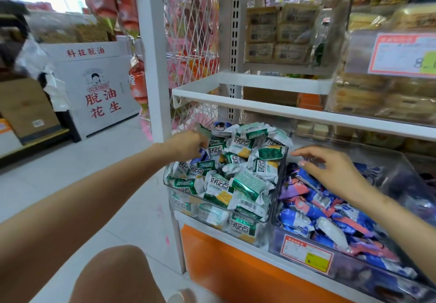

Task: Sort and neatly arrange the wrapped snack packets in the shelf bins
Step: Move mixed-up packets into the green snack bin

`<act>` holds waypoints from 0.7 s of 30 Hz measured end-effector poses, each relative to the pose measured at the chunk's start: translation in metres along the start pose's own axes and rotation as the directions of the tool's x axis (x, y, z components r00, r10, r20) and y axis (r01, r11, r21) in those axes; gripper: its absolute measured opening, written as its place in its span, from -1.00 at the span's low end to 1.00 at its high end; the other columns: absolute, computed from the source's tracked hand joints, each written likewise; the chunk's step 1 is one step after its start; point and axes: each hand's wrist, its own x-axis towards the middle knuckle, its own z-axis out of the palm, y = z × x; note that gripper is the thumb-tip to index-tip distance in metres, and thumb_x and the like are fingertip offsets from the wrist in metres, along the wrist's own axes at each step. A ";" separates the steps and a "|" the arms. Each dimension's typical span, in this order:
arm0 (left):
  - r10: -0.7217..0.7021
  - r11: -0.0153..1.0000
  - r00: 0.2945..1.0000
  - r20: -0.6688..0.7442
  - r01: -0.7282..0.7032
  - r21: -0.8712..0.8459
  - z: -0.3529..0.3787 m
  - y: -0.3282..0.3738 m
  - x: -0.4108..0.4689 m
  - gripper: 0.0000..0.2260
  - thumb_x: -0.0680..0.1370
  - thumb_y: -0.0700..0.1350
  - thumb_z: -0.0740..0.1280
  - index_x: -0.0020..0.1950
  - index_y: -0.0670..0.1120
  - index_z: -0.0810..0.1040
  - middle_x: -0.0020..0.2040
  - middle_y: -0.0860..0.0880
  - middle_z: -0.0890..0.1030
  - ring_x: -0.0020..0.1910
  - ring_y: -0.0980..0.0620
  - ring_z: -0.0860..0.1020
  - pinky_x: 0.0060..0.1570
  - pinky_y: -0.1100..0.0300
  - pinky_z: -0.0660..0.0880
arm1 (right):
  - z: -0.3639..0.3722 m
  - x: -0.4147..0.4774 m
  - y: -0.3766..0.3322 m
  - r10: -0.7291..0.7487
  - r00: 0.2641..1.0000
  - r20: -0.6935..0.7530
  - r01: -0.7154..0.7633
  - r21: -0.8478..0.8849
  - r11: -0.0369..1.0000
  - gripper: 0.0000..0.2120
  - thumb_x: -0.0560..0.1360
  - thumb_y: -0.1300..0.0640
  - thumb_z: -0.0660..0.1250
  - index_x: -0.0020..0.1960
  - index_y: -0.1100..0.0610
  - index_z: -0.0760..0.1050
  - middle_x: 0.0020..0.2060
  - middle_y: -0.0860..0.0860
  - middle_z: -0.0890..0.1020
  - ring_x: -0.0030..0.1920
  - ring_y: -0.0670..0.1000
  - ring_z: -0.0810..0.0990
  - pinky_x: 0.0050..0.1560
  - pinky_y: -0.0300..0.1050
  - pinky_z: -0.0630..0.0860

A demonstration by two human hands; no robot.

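At the lower shelf, head view: 2 clear bins side by side.
Left bin (169,185): green-and-white packets (245,182) heaped high.
Right bin (354,276): blue and pink packets (297,217).
Left hand (186,142): at the left bin's far corner — fingers blurred, grip unclear.
Right hand (330,170): fingers spread, relaxed over the right bin's packets, holding nothing.

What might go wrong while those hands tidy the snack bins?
The green packets are heaped above the rim of the left bin; the left hand reaching in at its edge could knock some to the floor. A few blue packets lie buried among the green ones and may get missed.
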 end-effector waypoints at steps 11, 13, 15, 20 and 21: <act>0.039 0.826 0.999 -0.010 -0.027 0.563 0.014 0.020 0.020 -0.68 0.52 -0.38 0.21 0.27 -0.23 0.46 0.23 -0.15 0.50 0.21 -0.13 0.46 0.10 0.04 0.46 | 0.004 -0.010 0.002 -0.047 0.999 0.015 0.048 -0.025 0.999 -0.77 0.46 0.29 0.38 0.04 0.01 0.62 -0.06 0.00 0.64 -0.04 -0.01 0.58 0.07 -0.07 0.47; 0.050 0.811 0.998 -0.035 -0.021 0.584 0.015 0.023 0.020 -0.66 0.53 -0.38 0.19 0.30 -0.24 0.43 0.28 -0.17 0.46 0.25 -0.15 0.43 0.16 0.04 0.42 | 0.003 -0.011 0.000 -0.043 0.999 0.016 0.043 -0.016 0.999 -0.78 0.46 0.29 0.38 0.03 0.04 0.63 -0.06 0.01 0.64 -0.04 -0.03 0.58 0.06 -0.12 0.45; 0.057 0.811 0.997 -0.059 -0.012 0.586 0.016 0.023 0.020 -0.65 0.53 -0.38 0.19 0.31 -0.24 0.42 0.29 -0.17 0.45 0.25 -0.15 0.42 0.15 0.04 0.43 | 0.002 -0.011 -0.001 -0.047 0.999 0.016 0.047 -0.012 0.999 -0.78 0.46 0.29 0.38 0.02 0.04 0.63 -0.07 0.00 0.65 -0.07 -0.08 0.57 0.01 -0.23 0.43; 0.037 0.900 0.985 -0.168 0.041 0.435 0.015 0.010 0.018 -0.79 0.56 -0.30 0.21 0.16 -0.19 0.51 0.16 -0.13 0.52 0.12 -0.11 0.49 0.00 0.06 0.49 | 0.000 -0.011 -0.004 -0.036 0.999 0.014 0.036 0.023 0.999 -0.81 0.47 0.30 0.38 -0.01 0.07 0.65 -0.08 -0.02 0.65 -0.09 -0.13 0.56 -0.08 -0.57 0.33; 0.025 0.921 0.978 -0.206 0.057 0.384 0.014 0.007 0.016 -0.83 0.57 -0.26 0.21 0.12 -0.19 0.53 0.13 -0.13 0.52 0.08 -0.10 0.49 -0.02 0.05 0.52 | 0.000 -0.011 -0.005 -0.036 0.999 0.012 0.035 0.031 0.999 -0.81 0.47 0.30 0.37 -0.01 0.07 0.65 -0.08 -0.02 0.65 -0.08 -0.11 0.57 -0.07 -0.58 0.32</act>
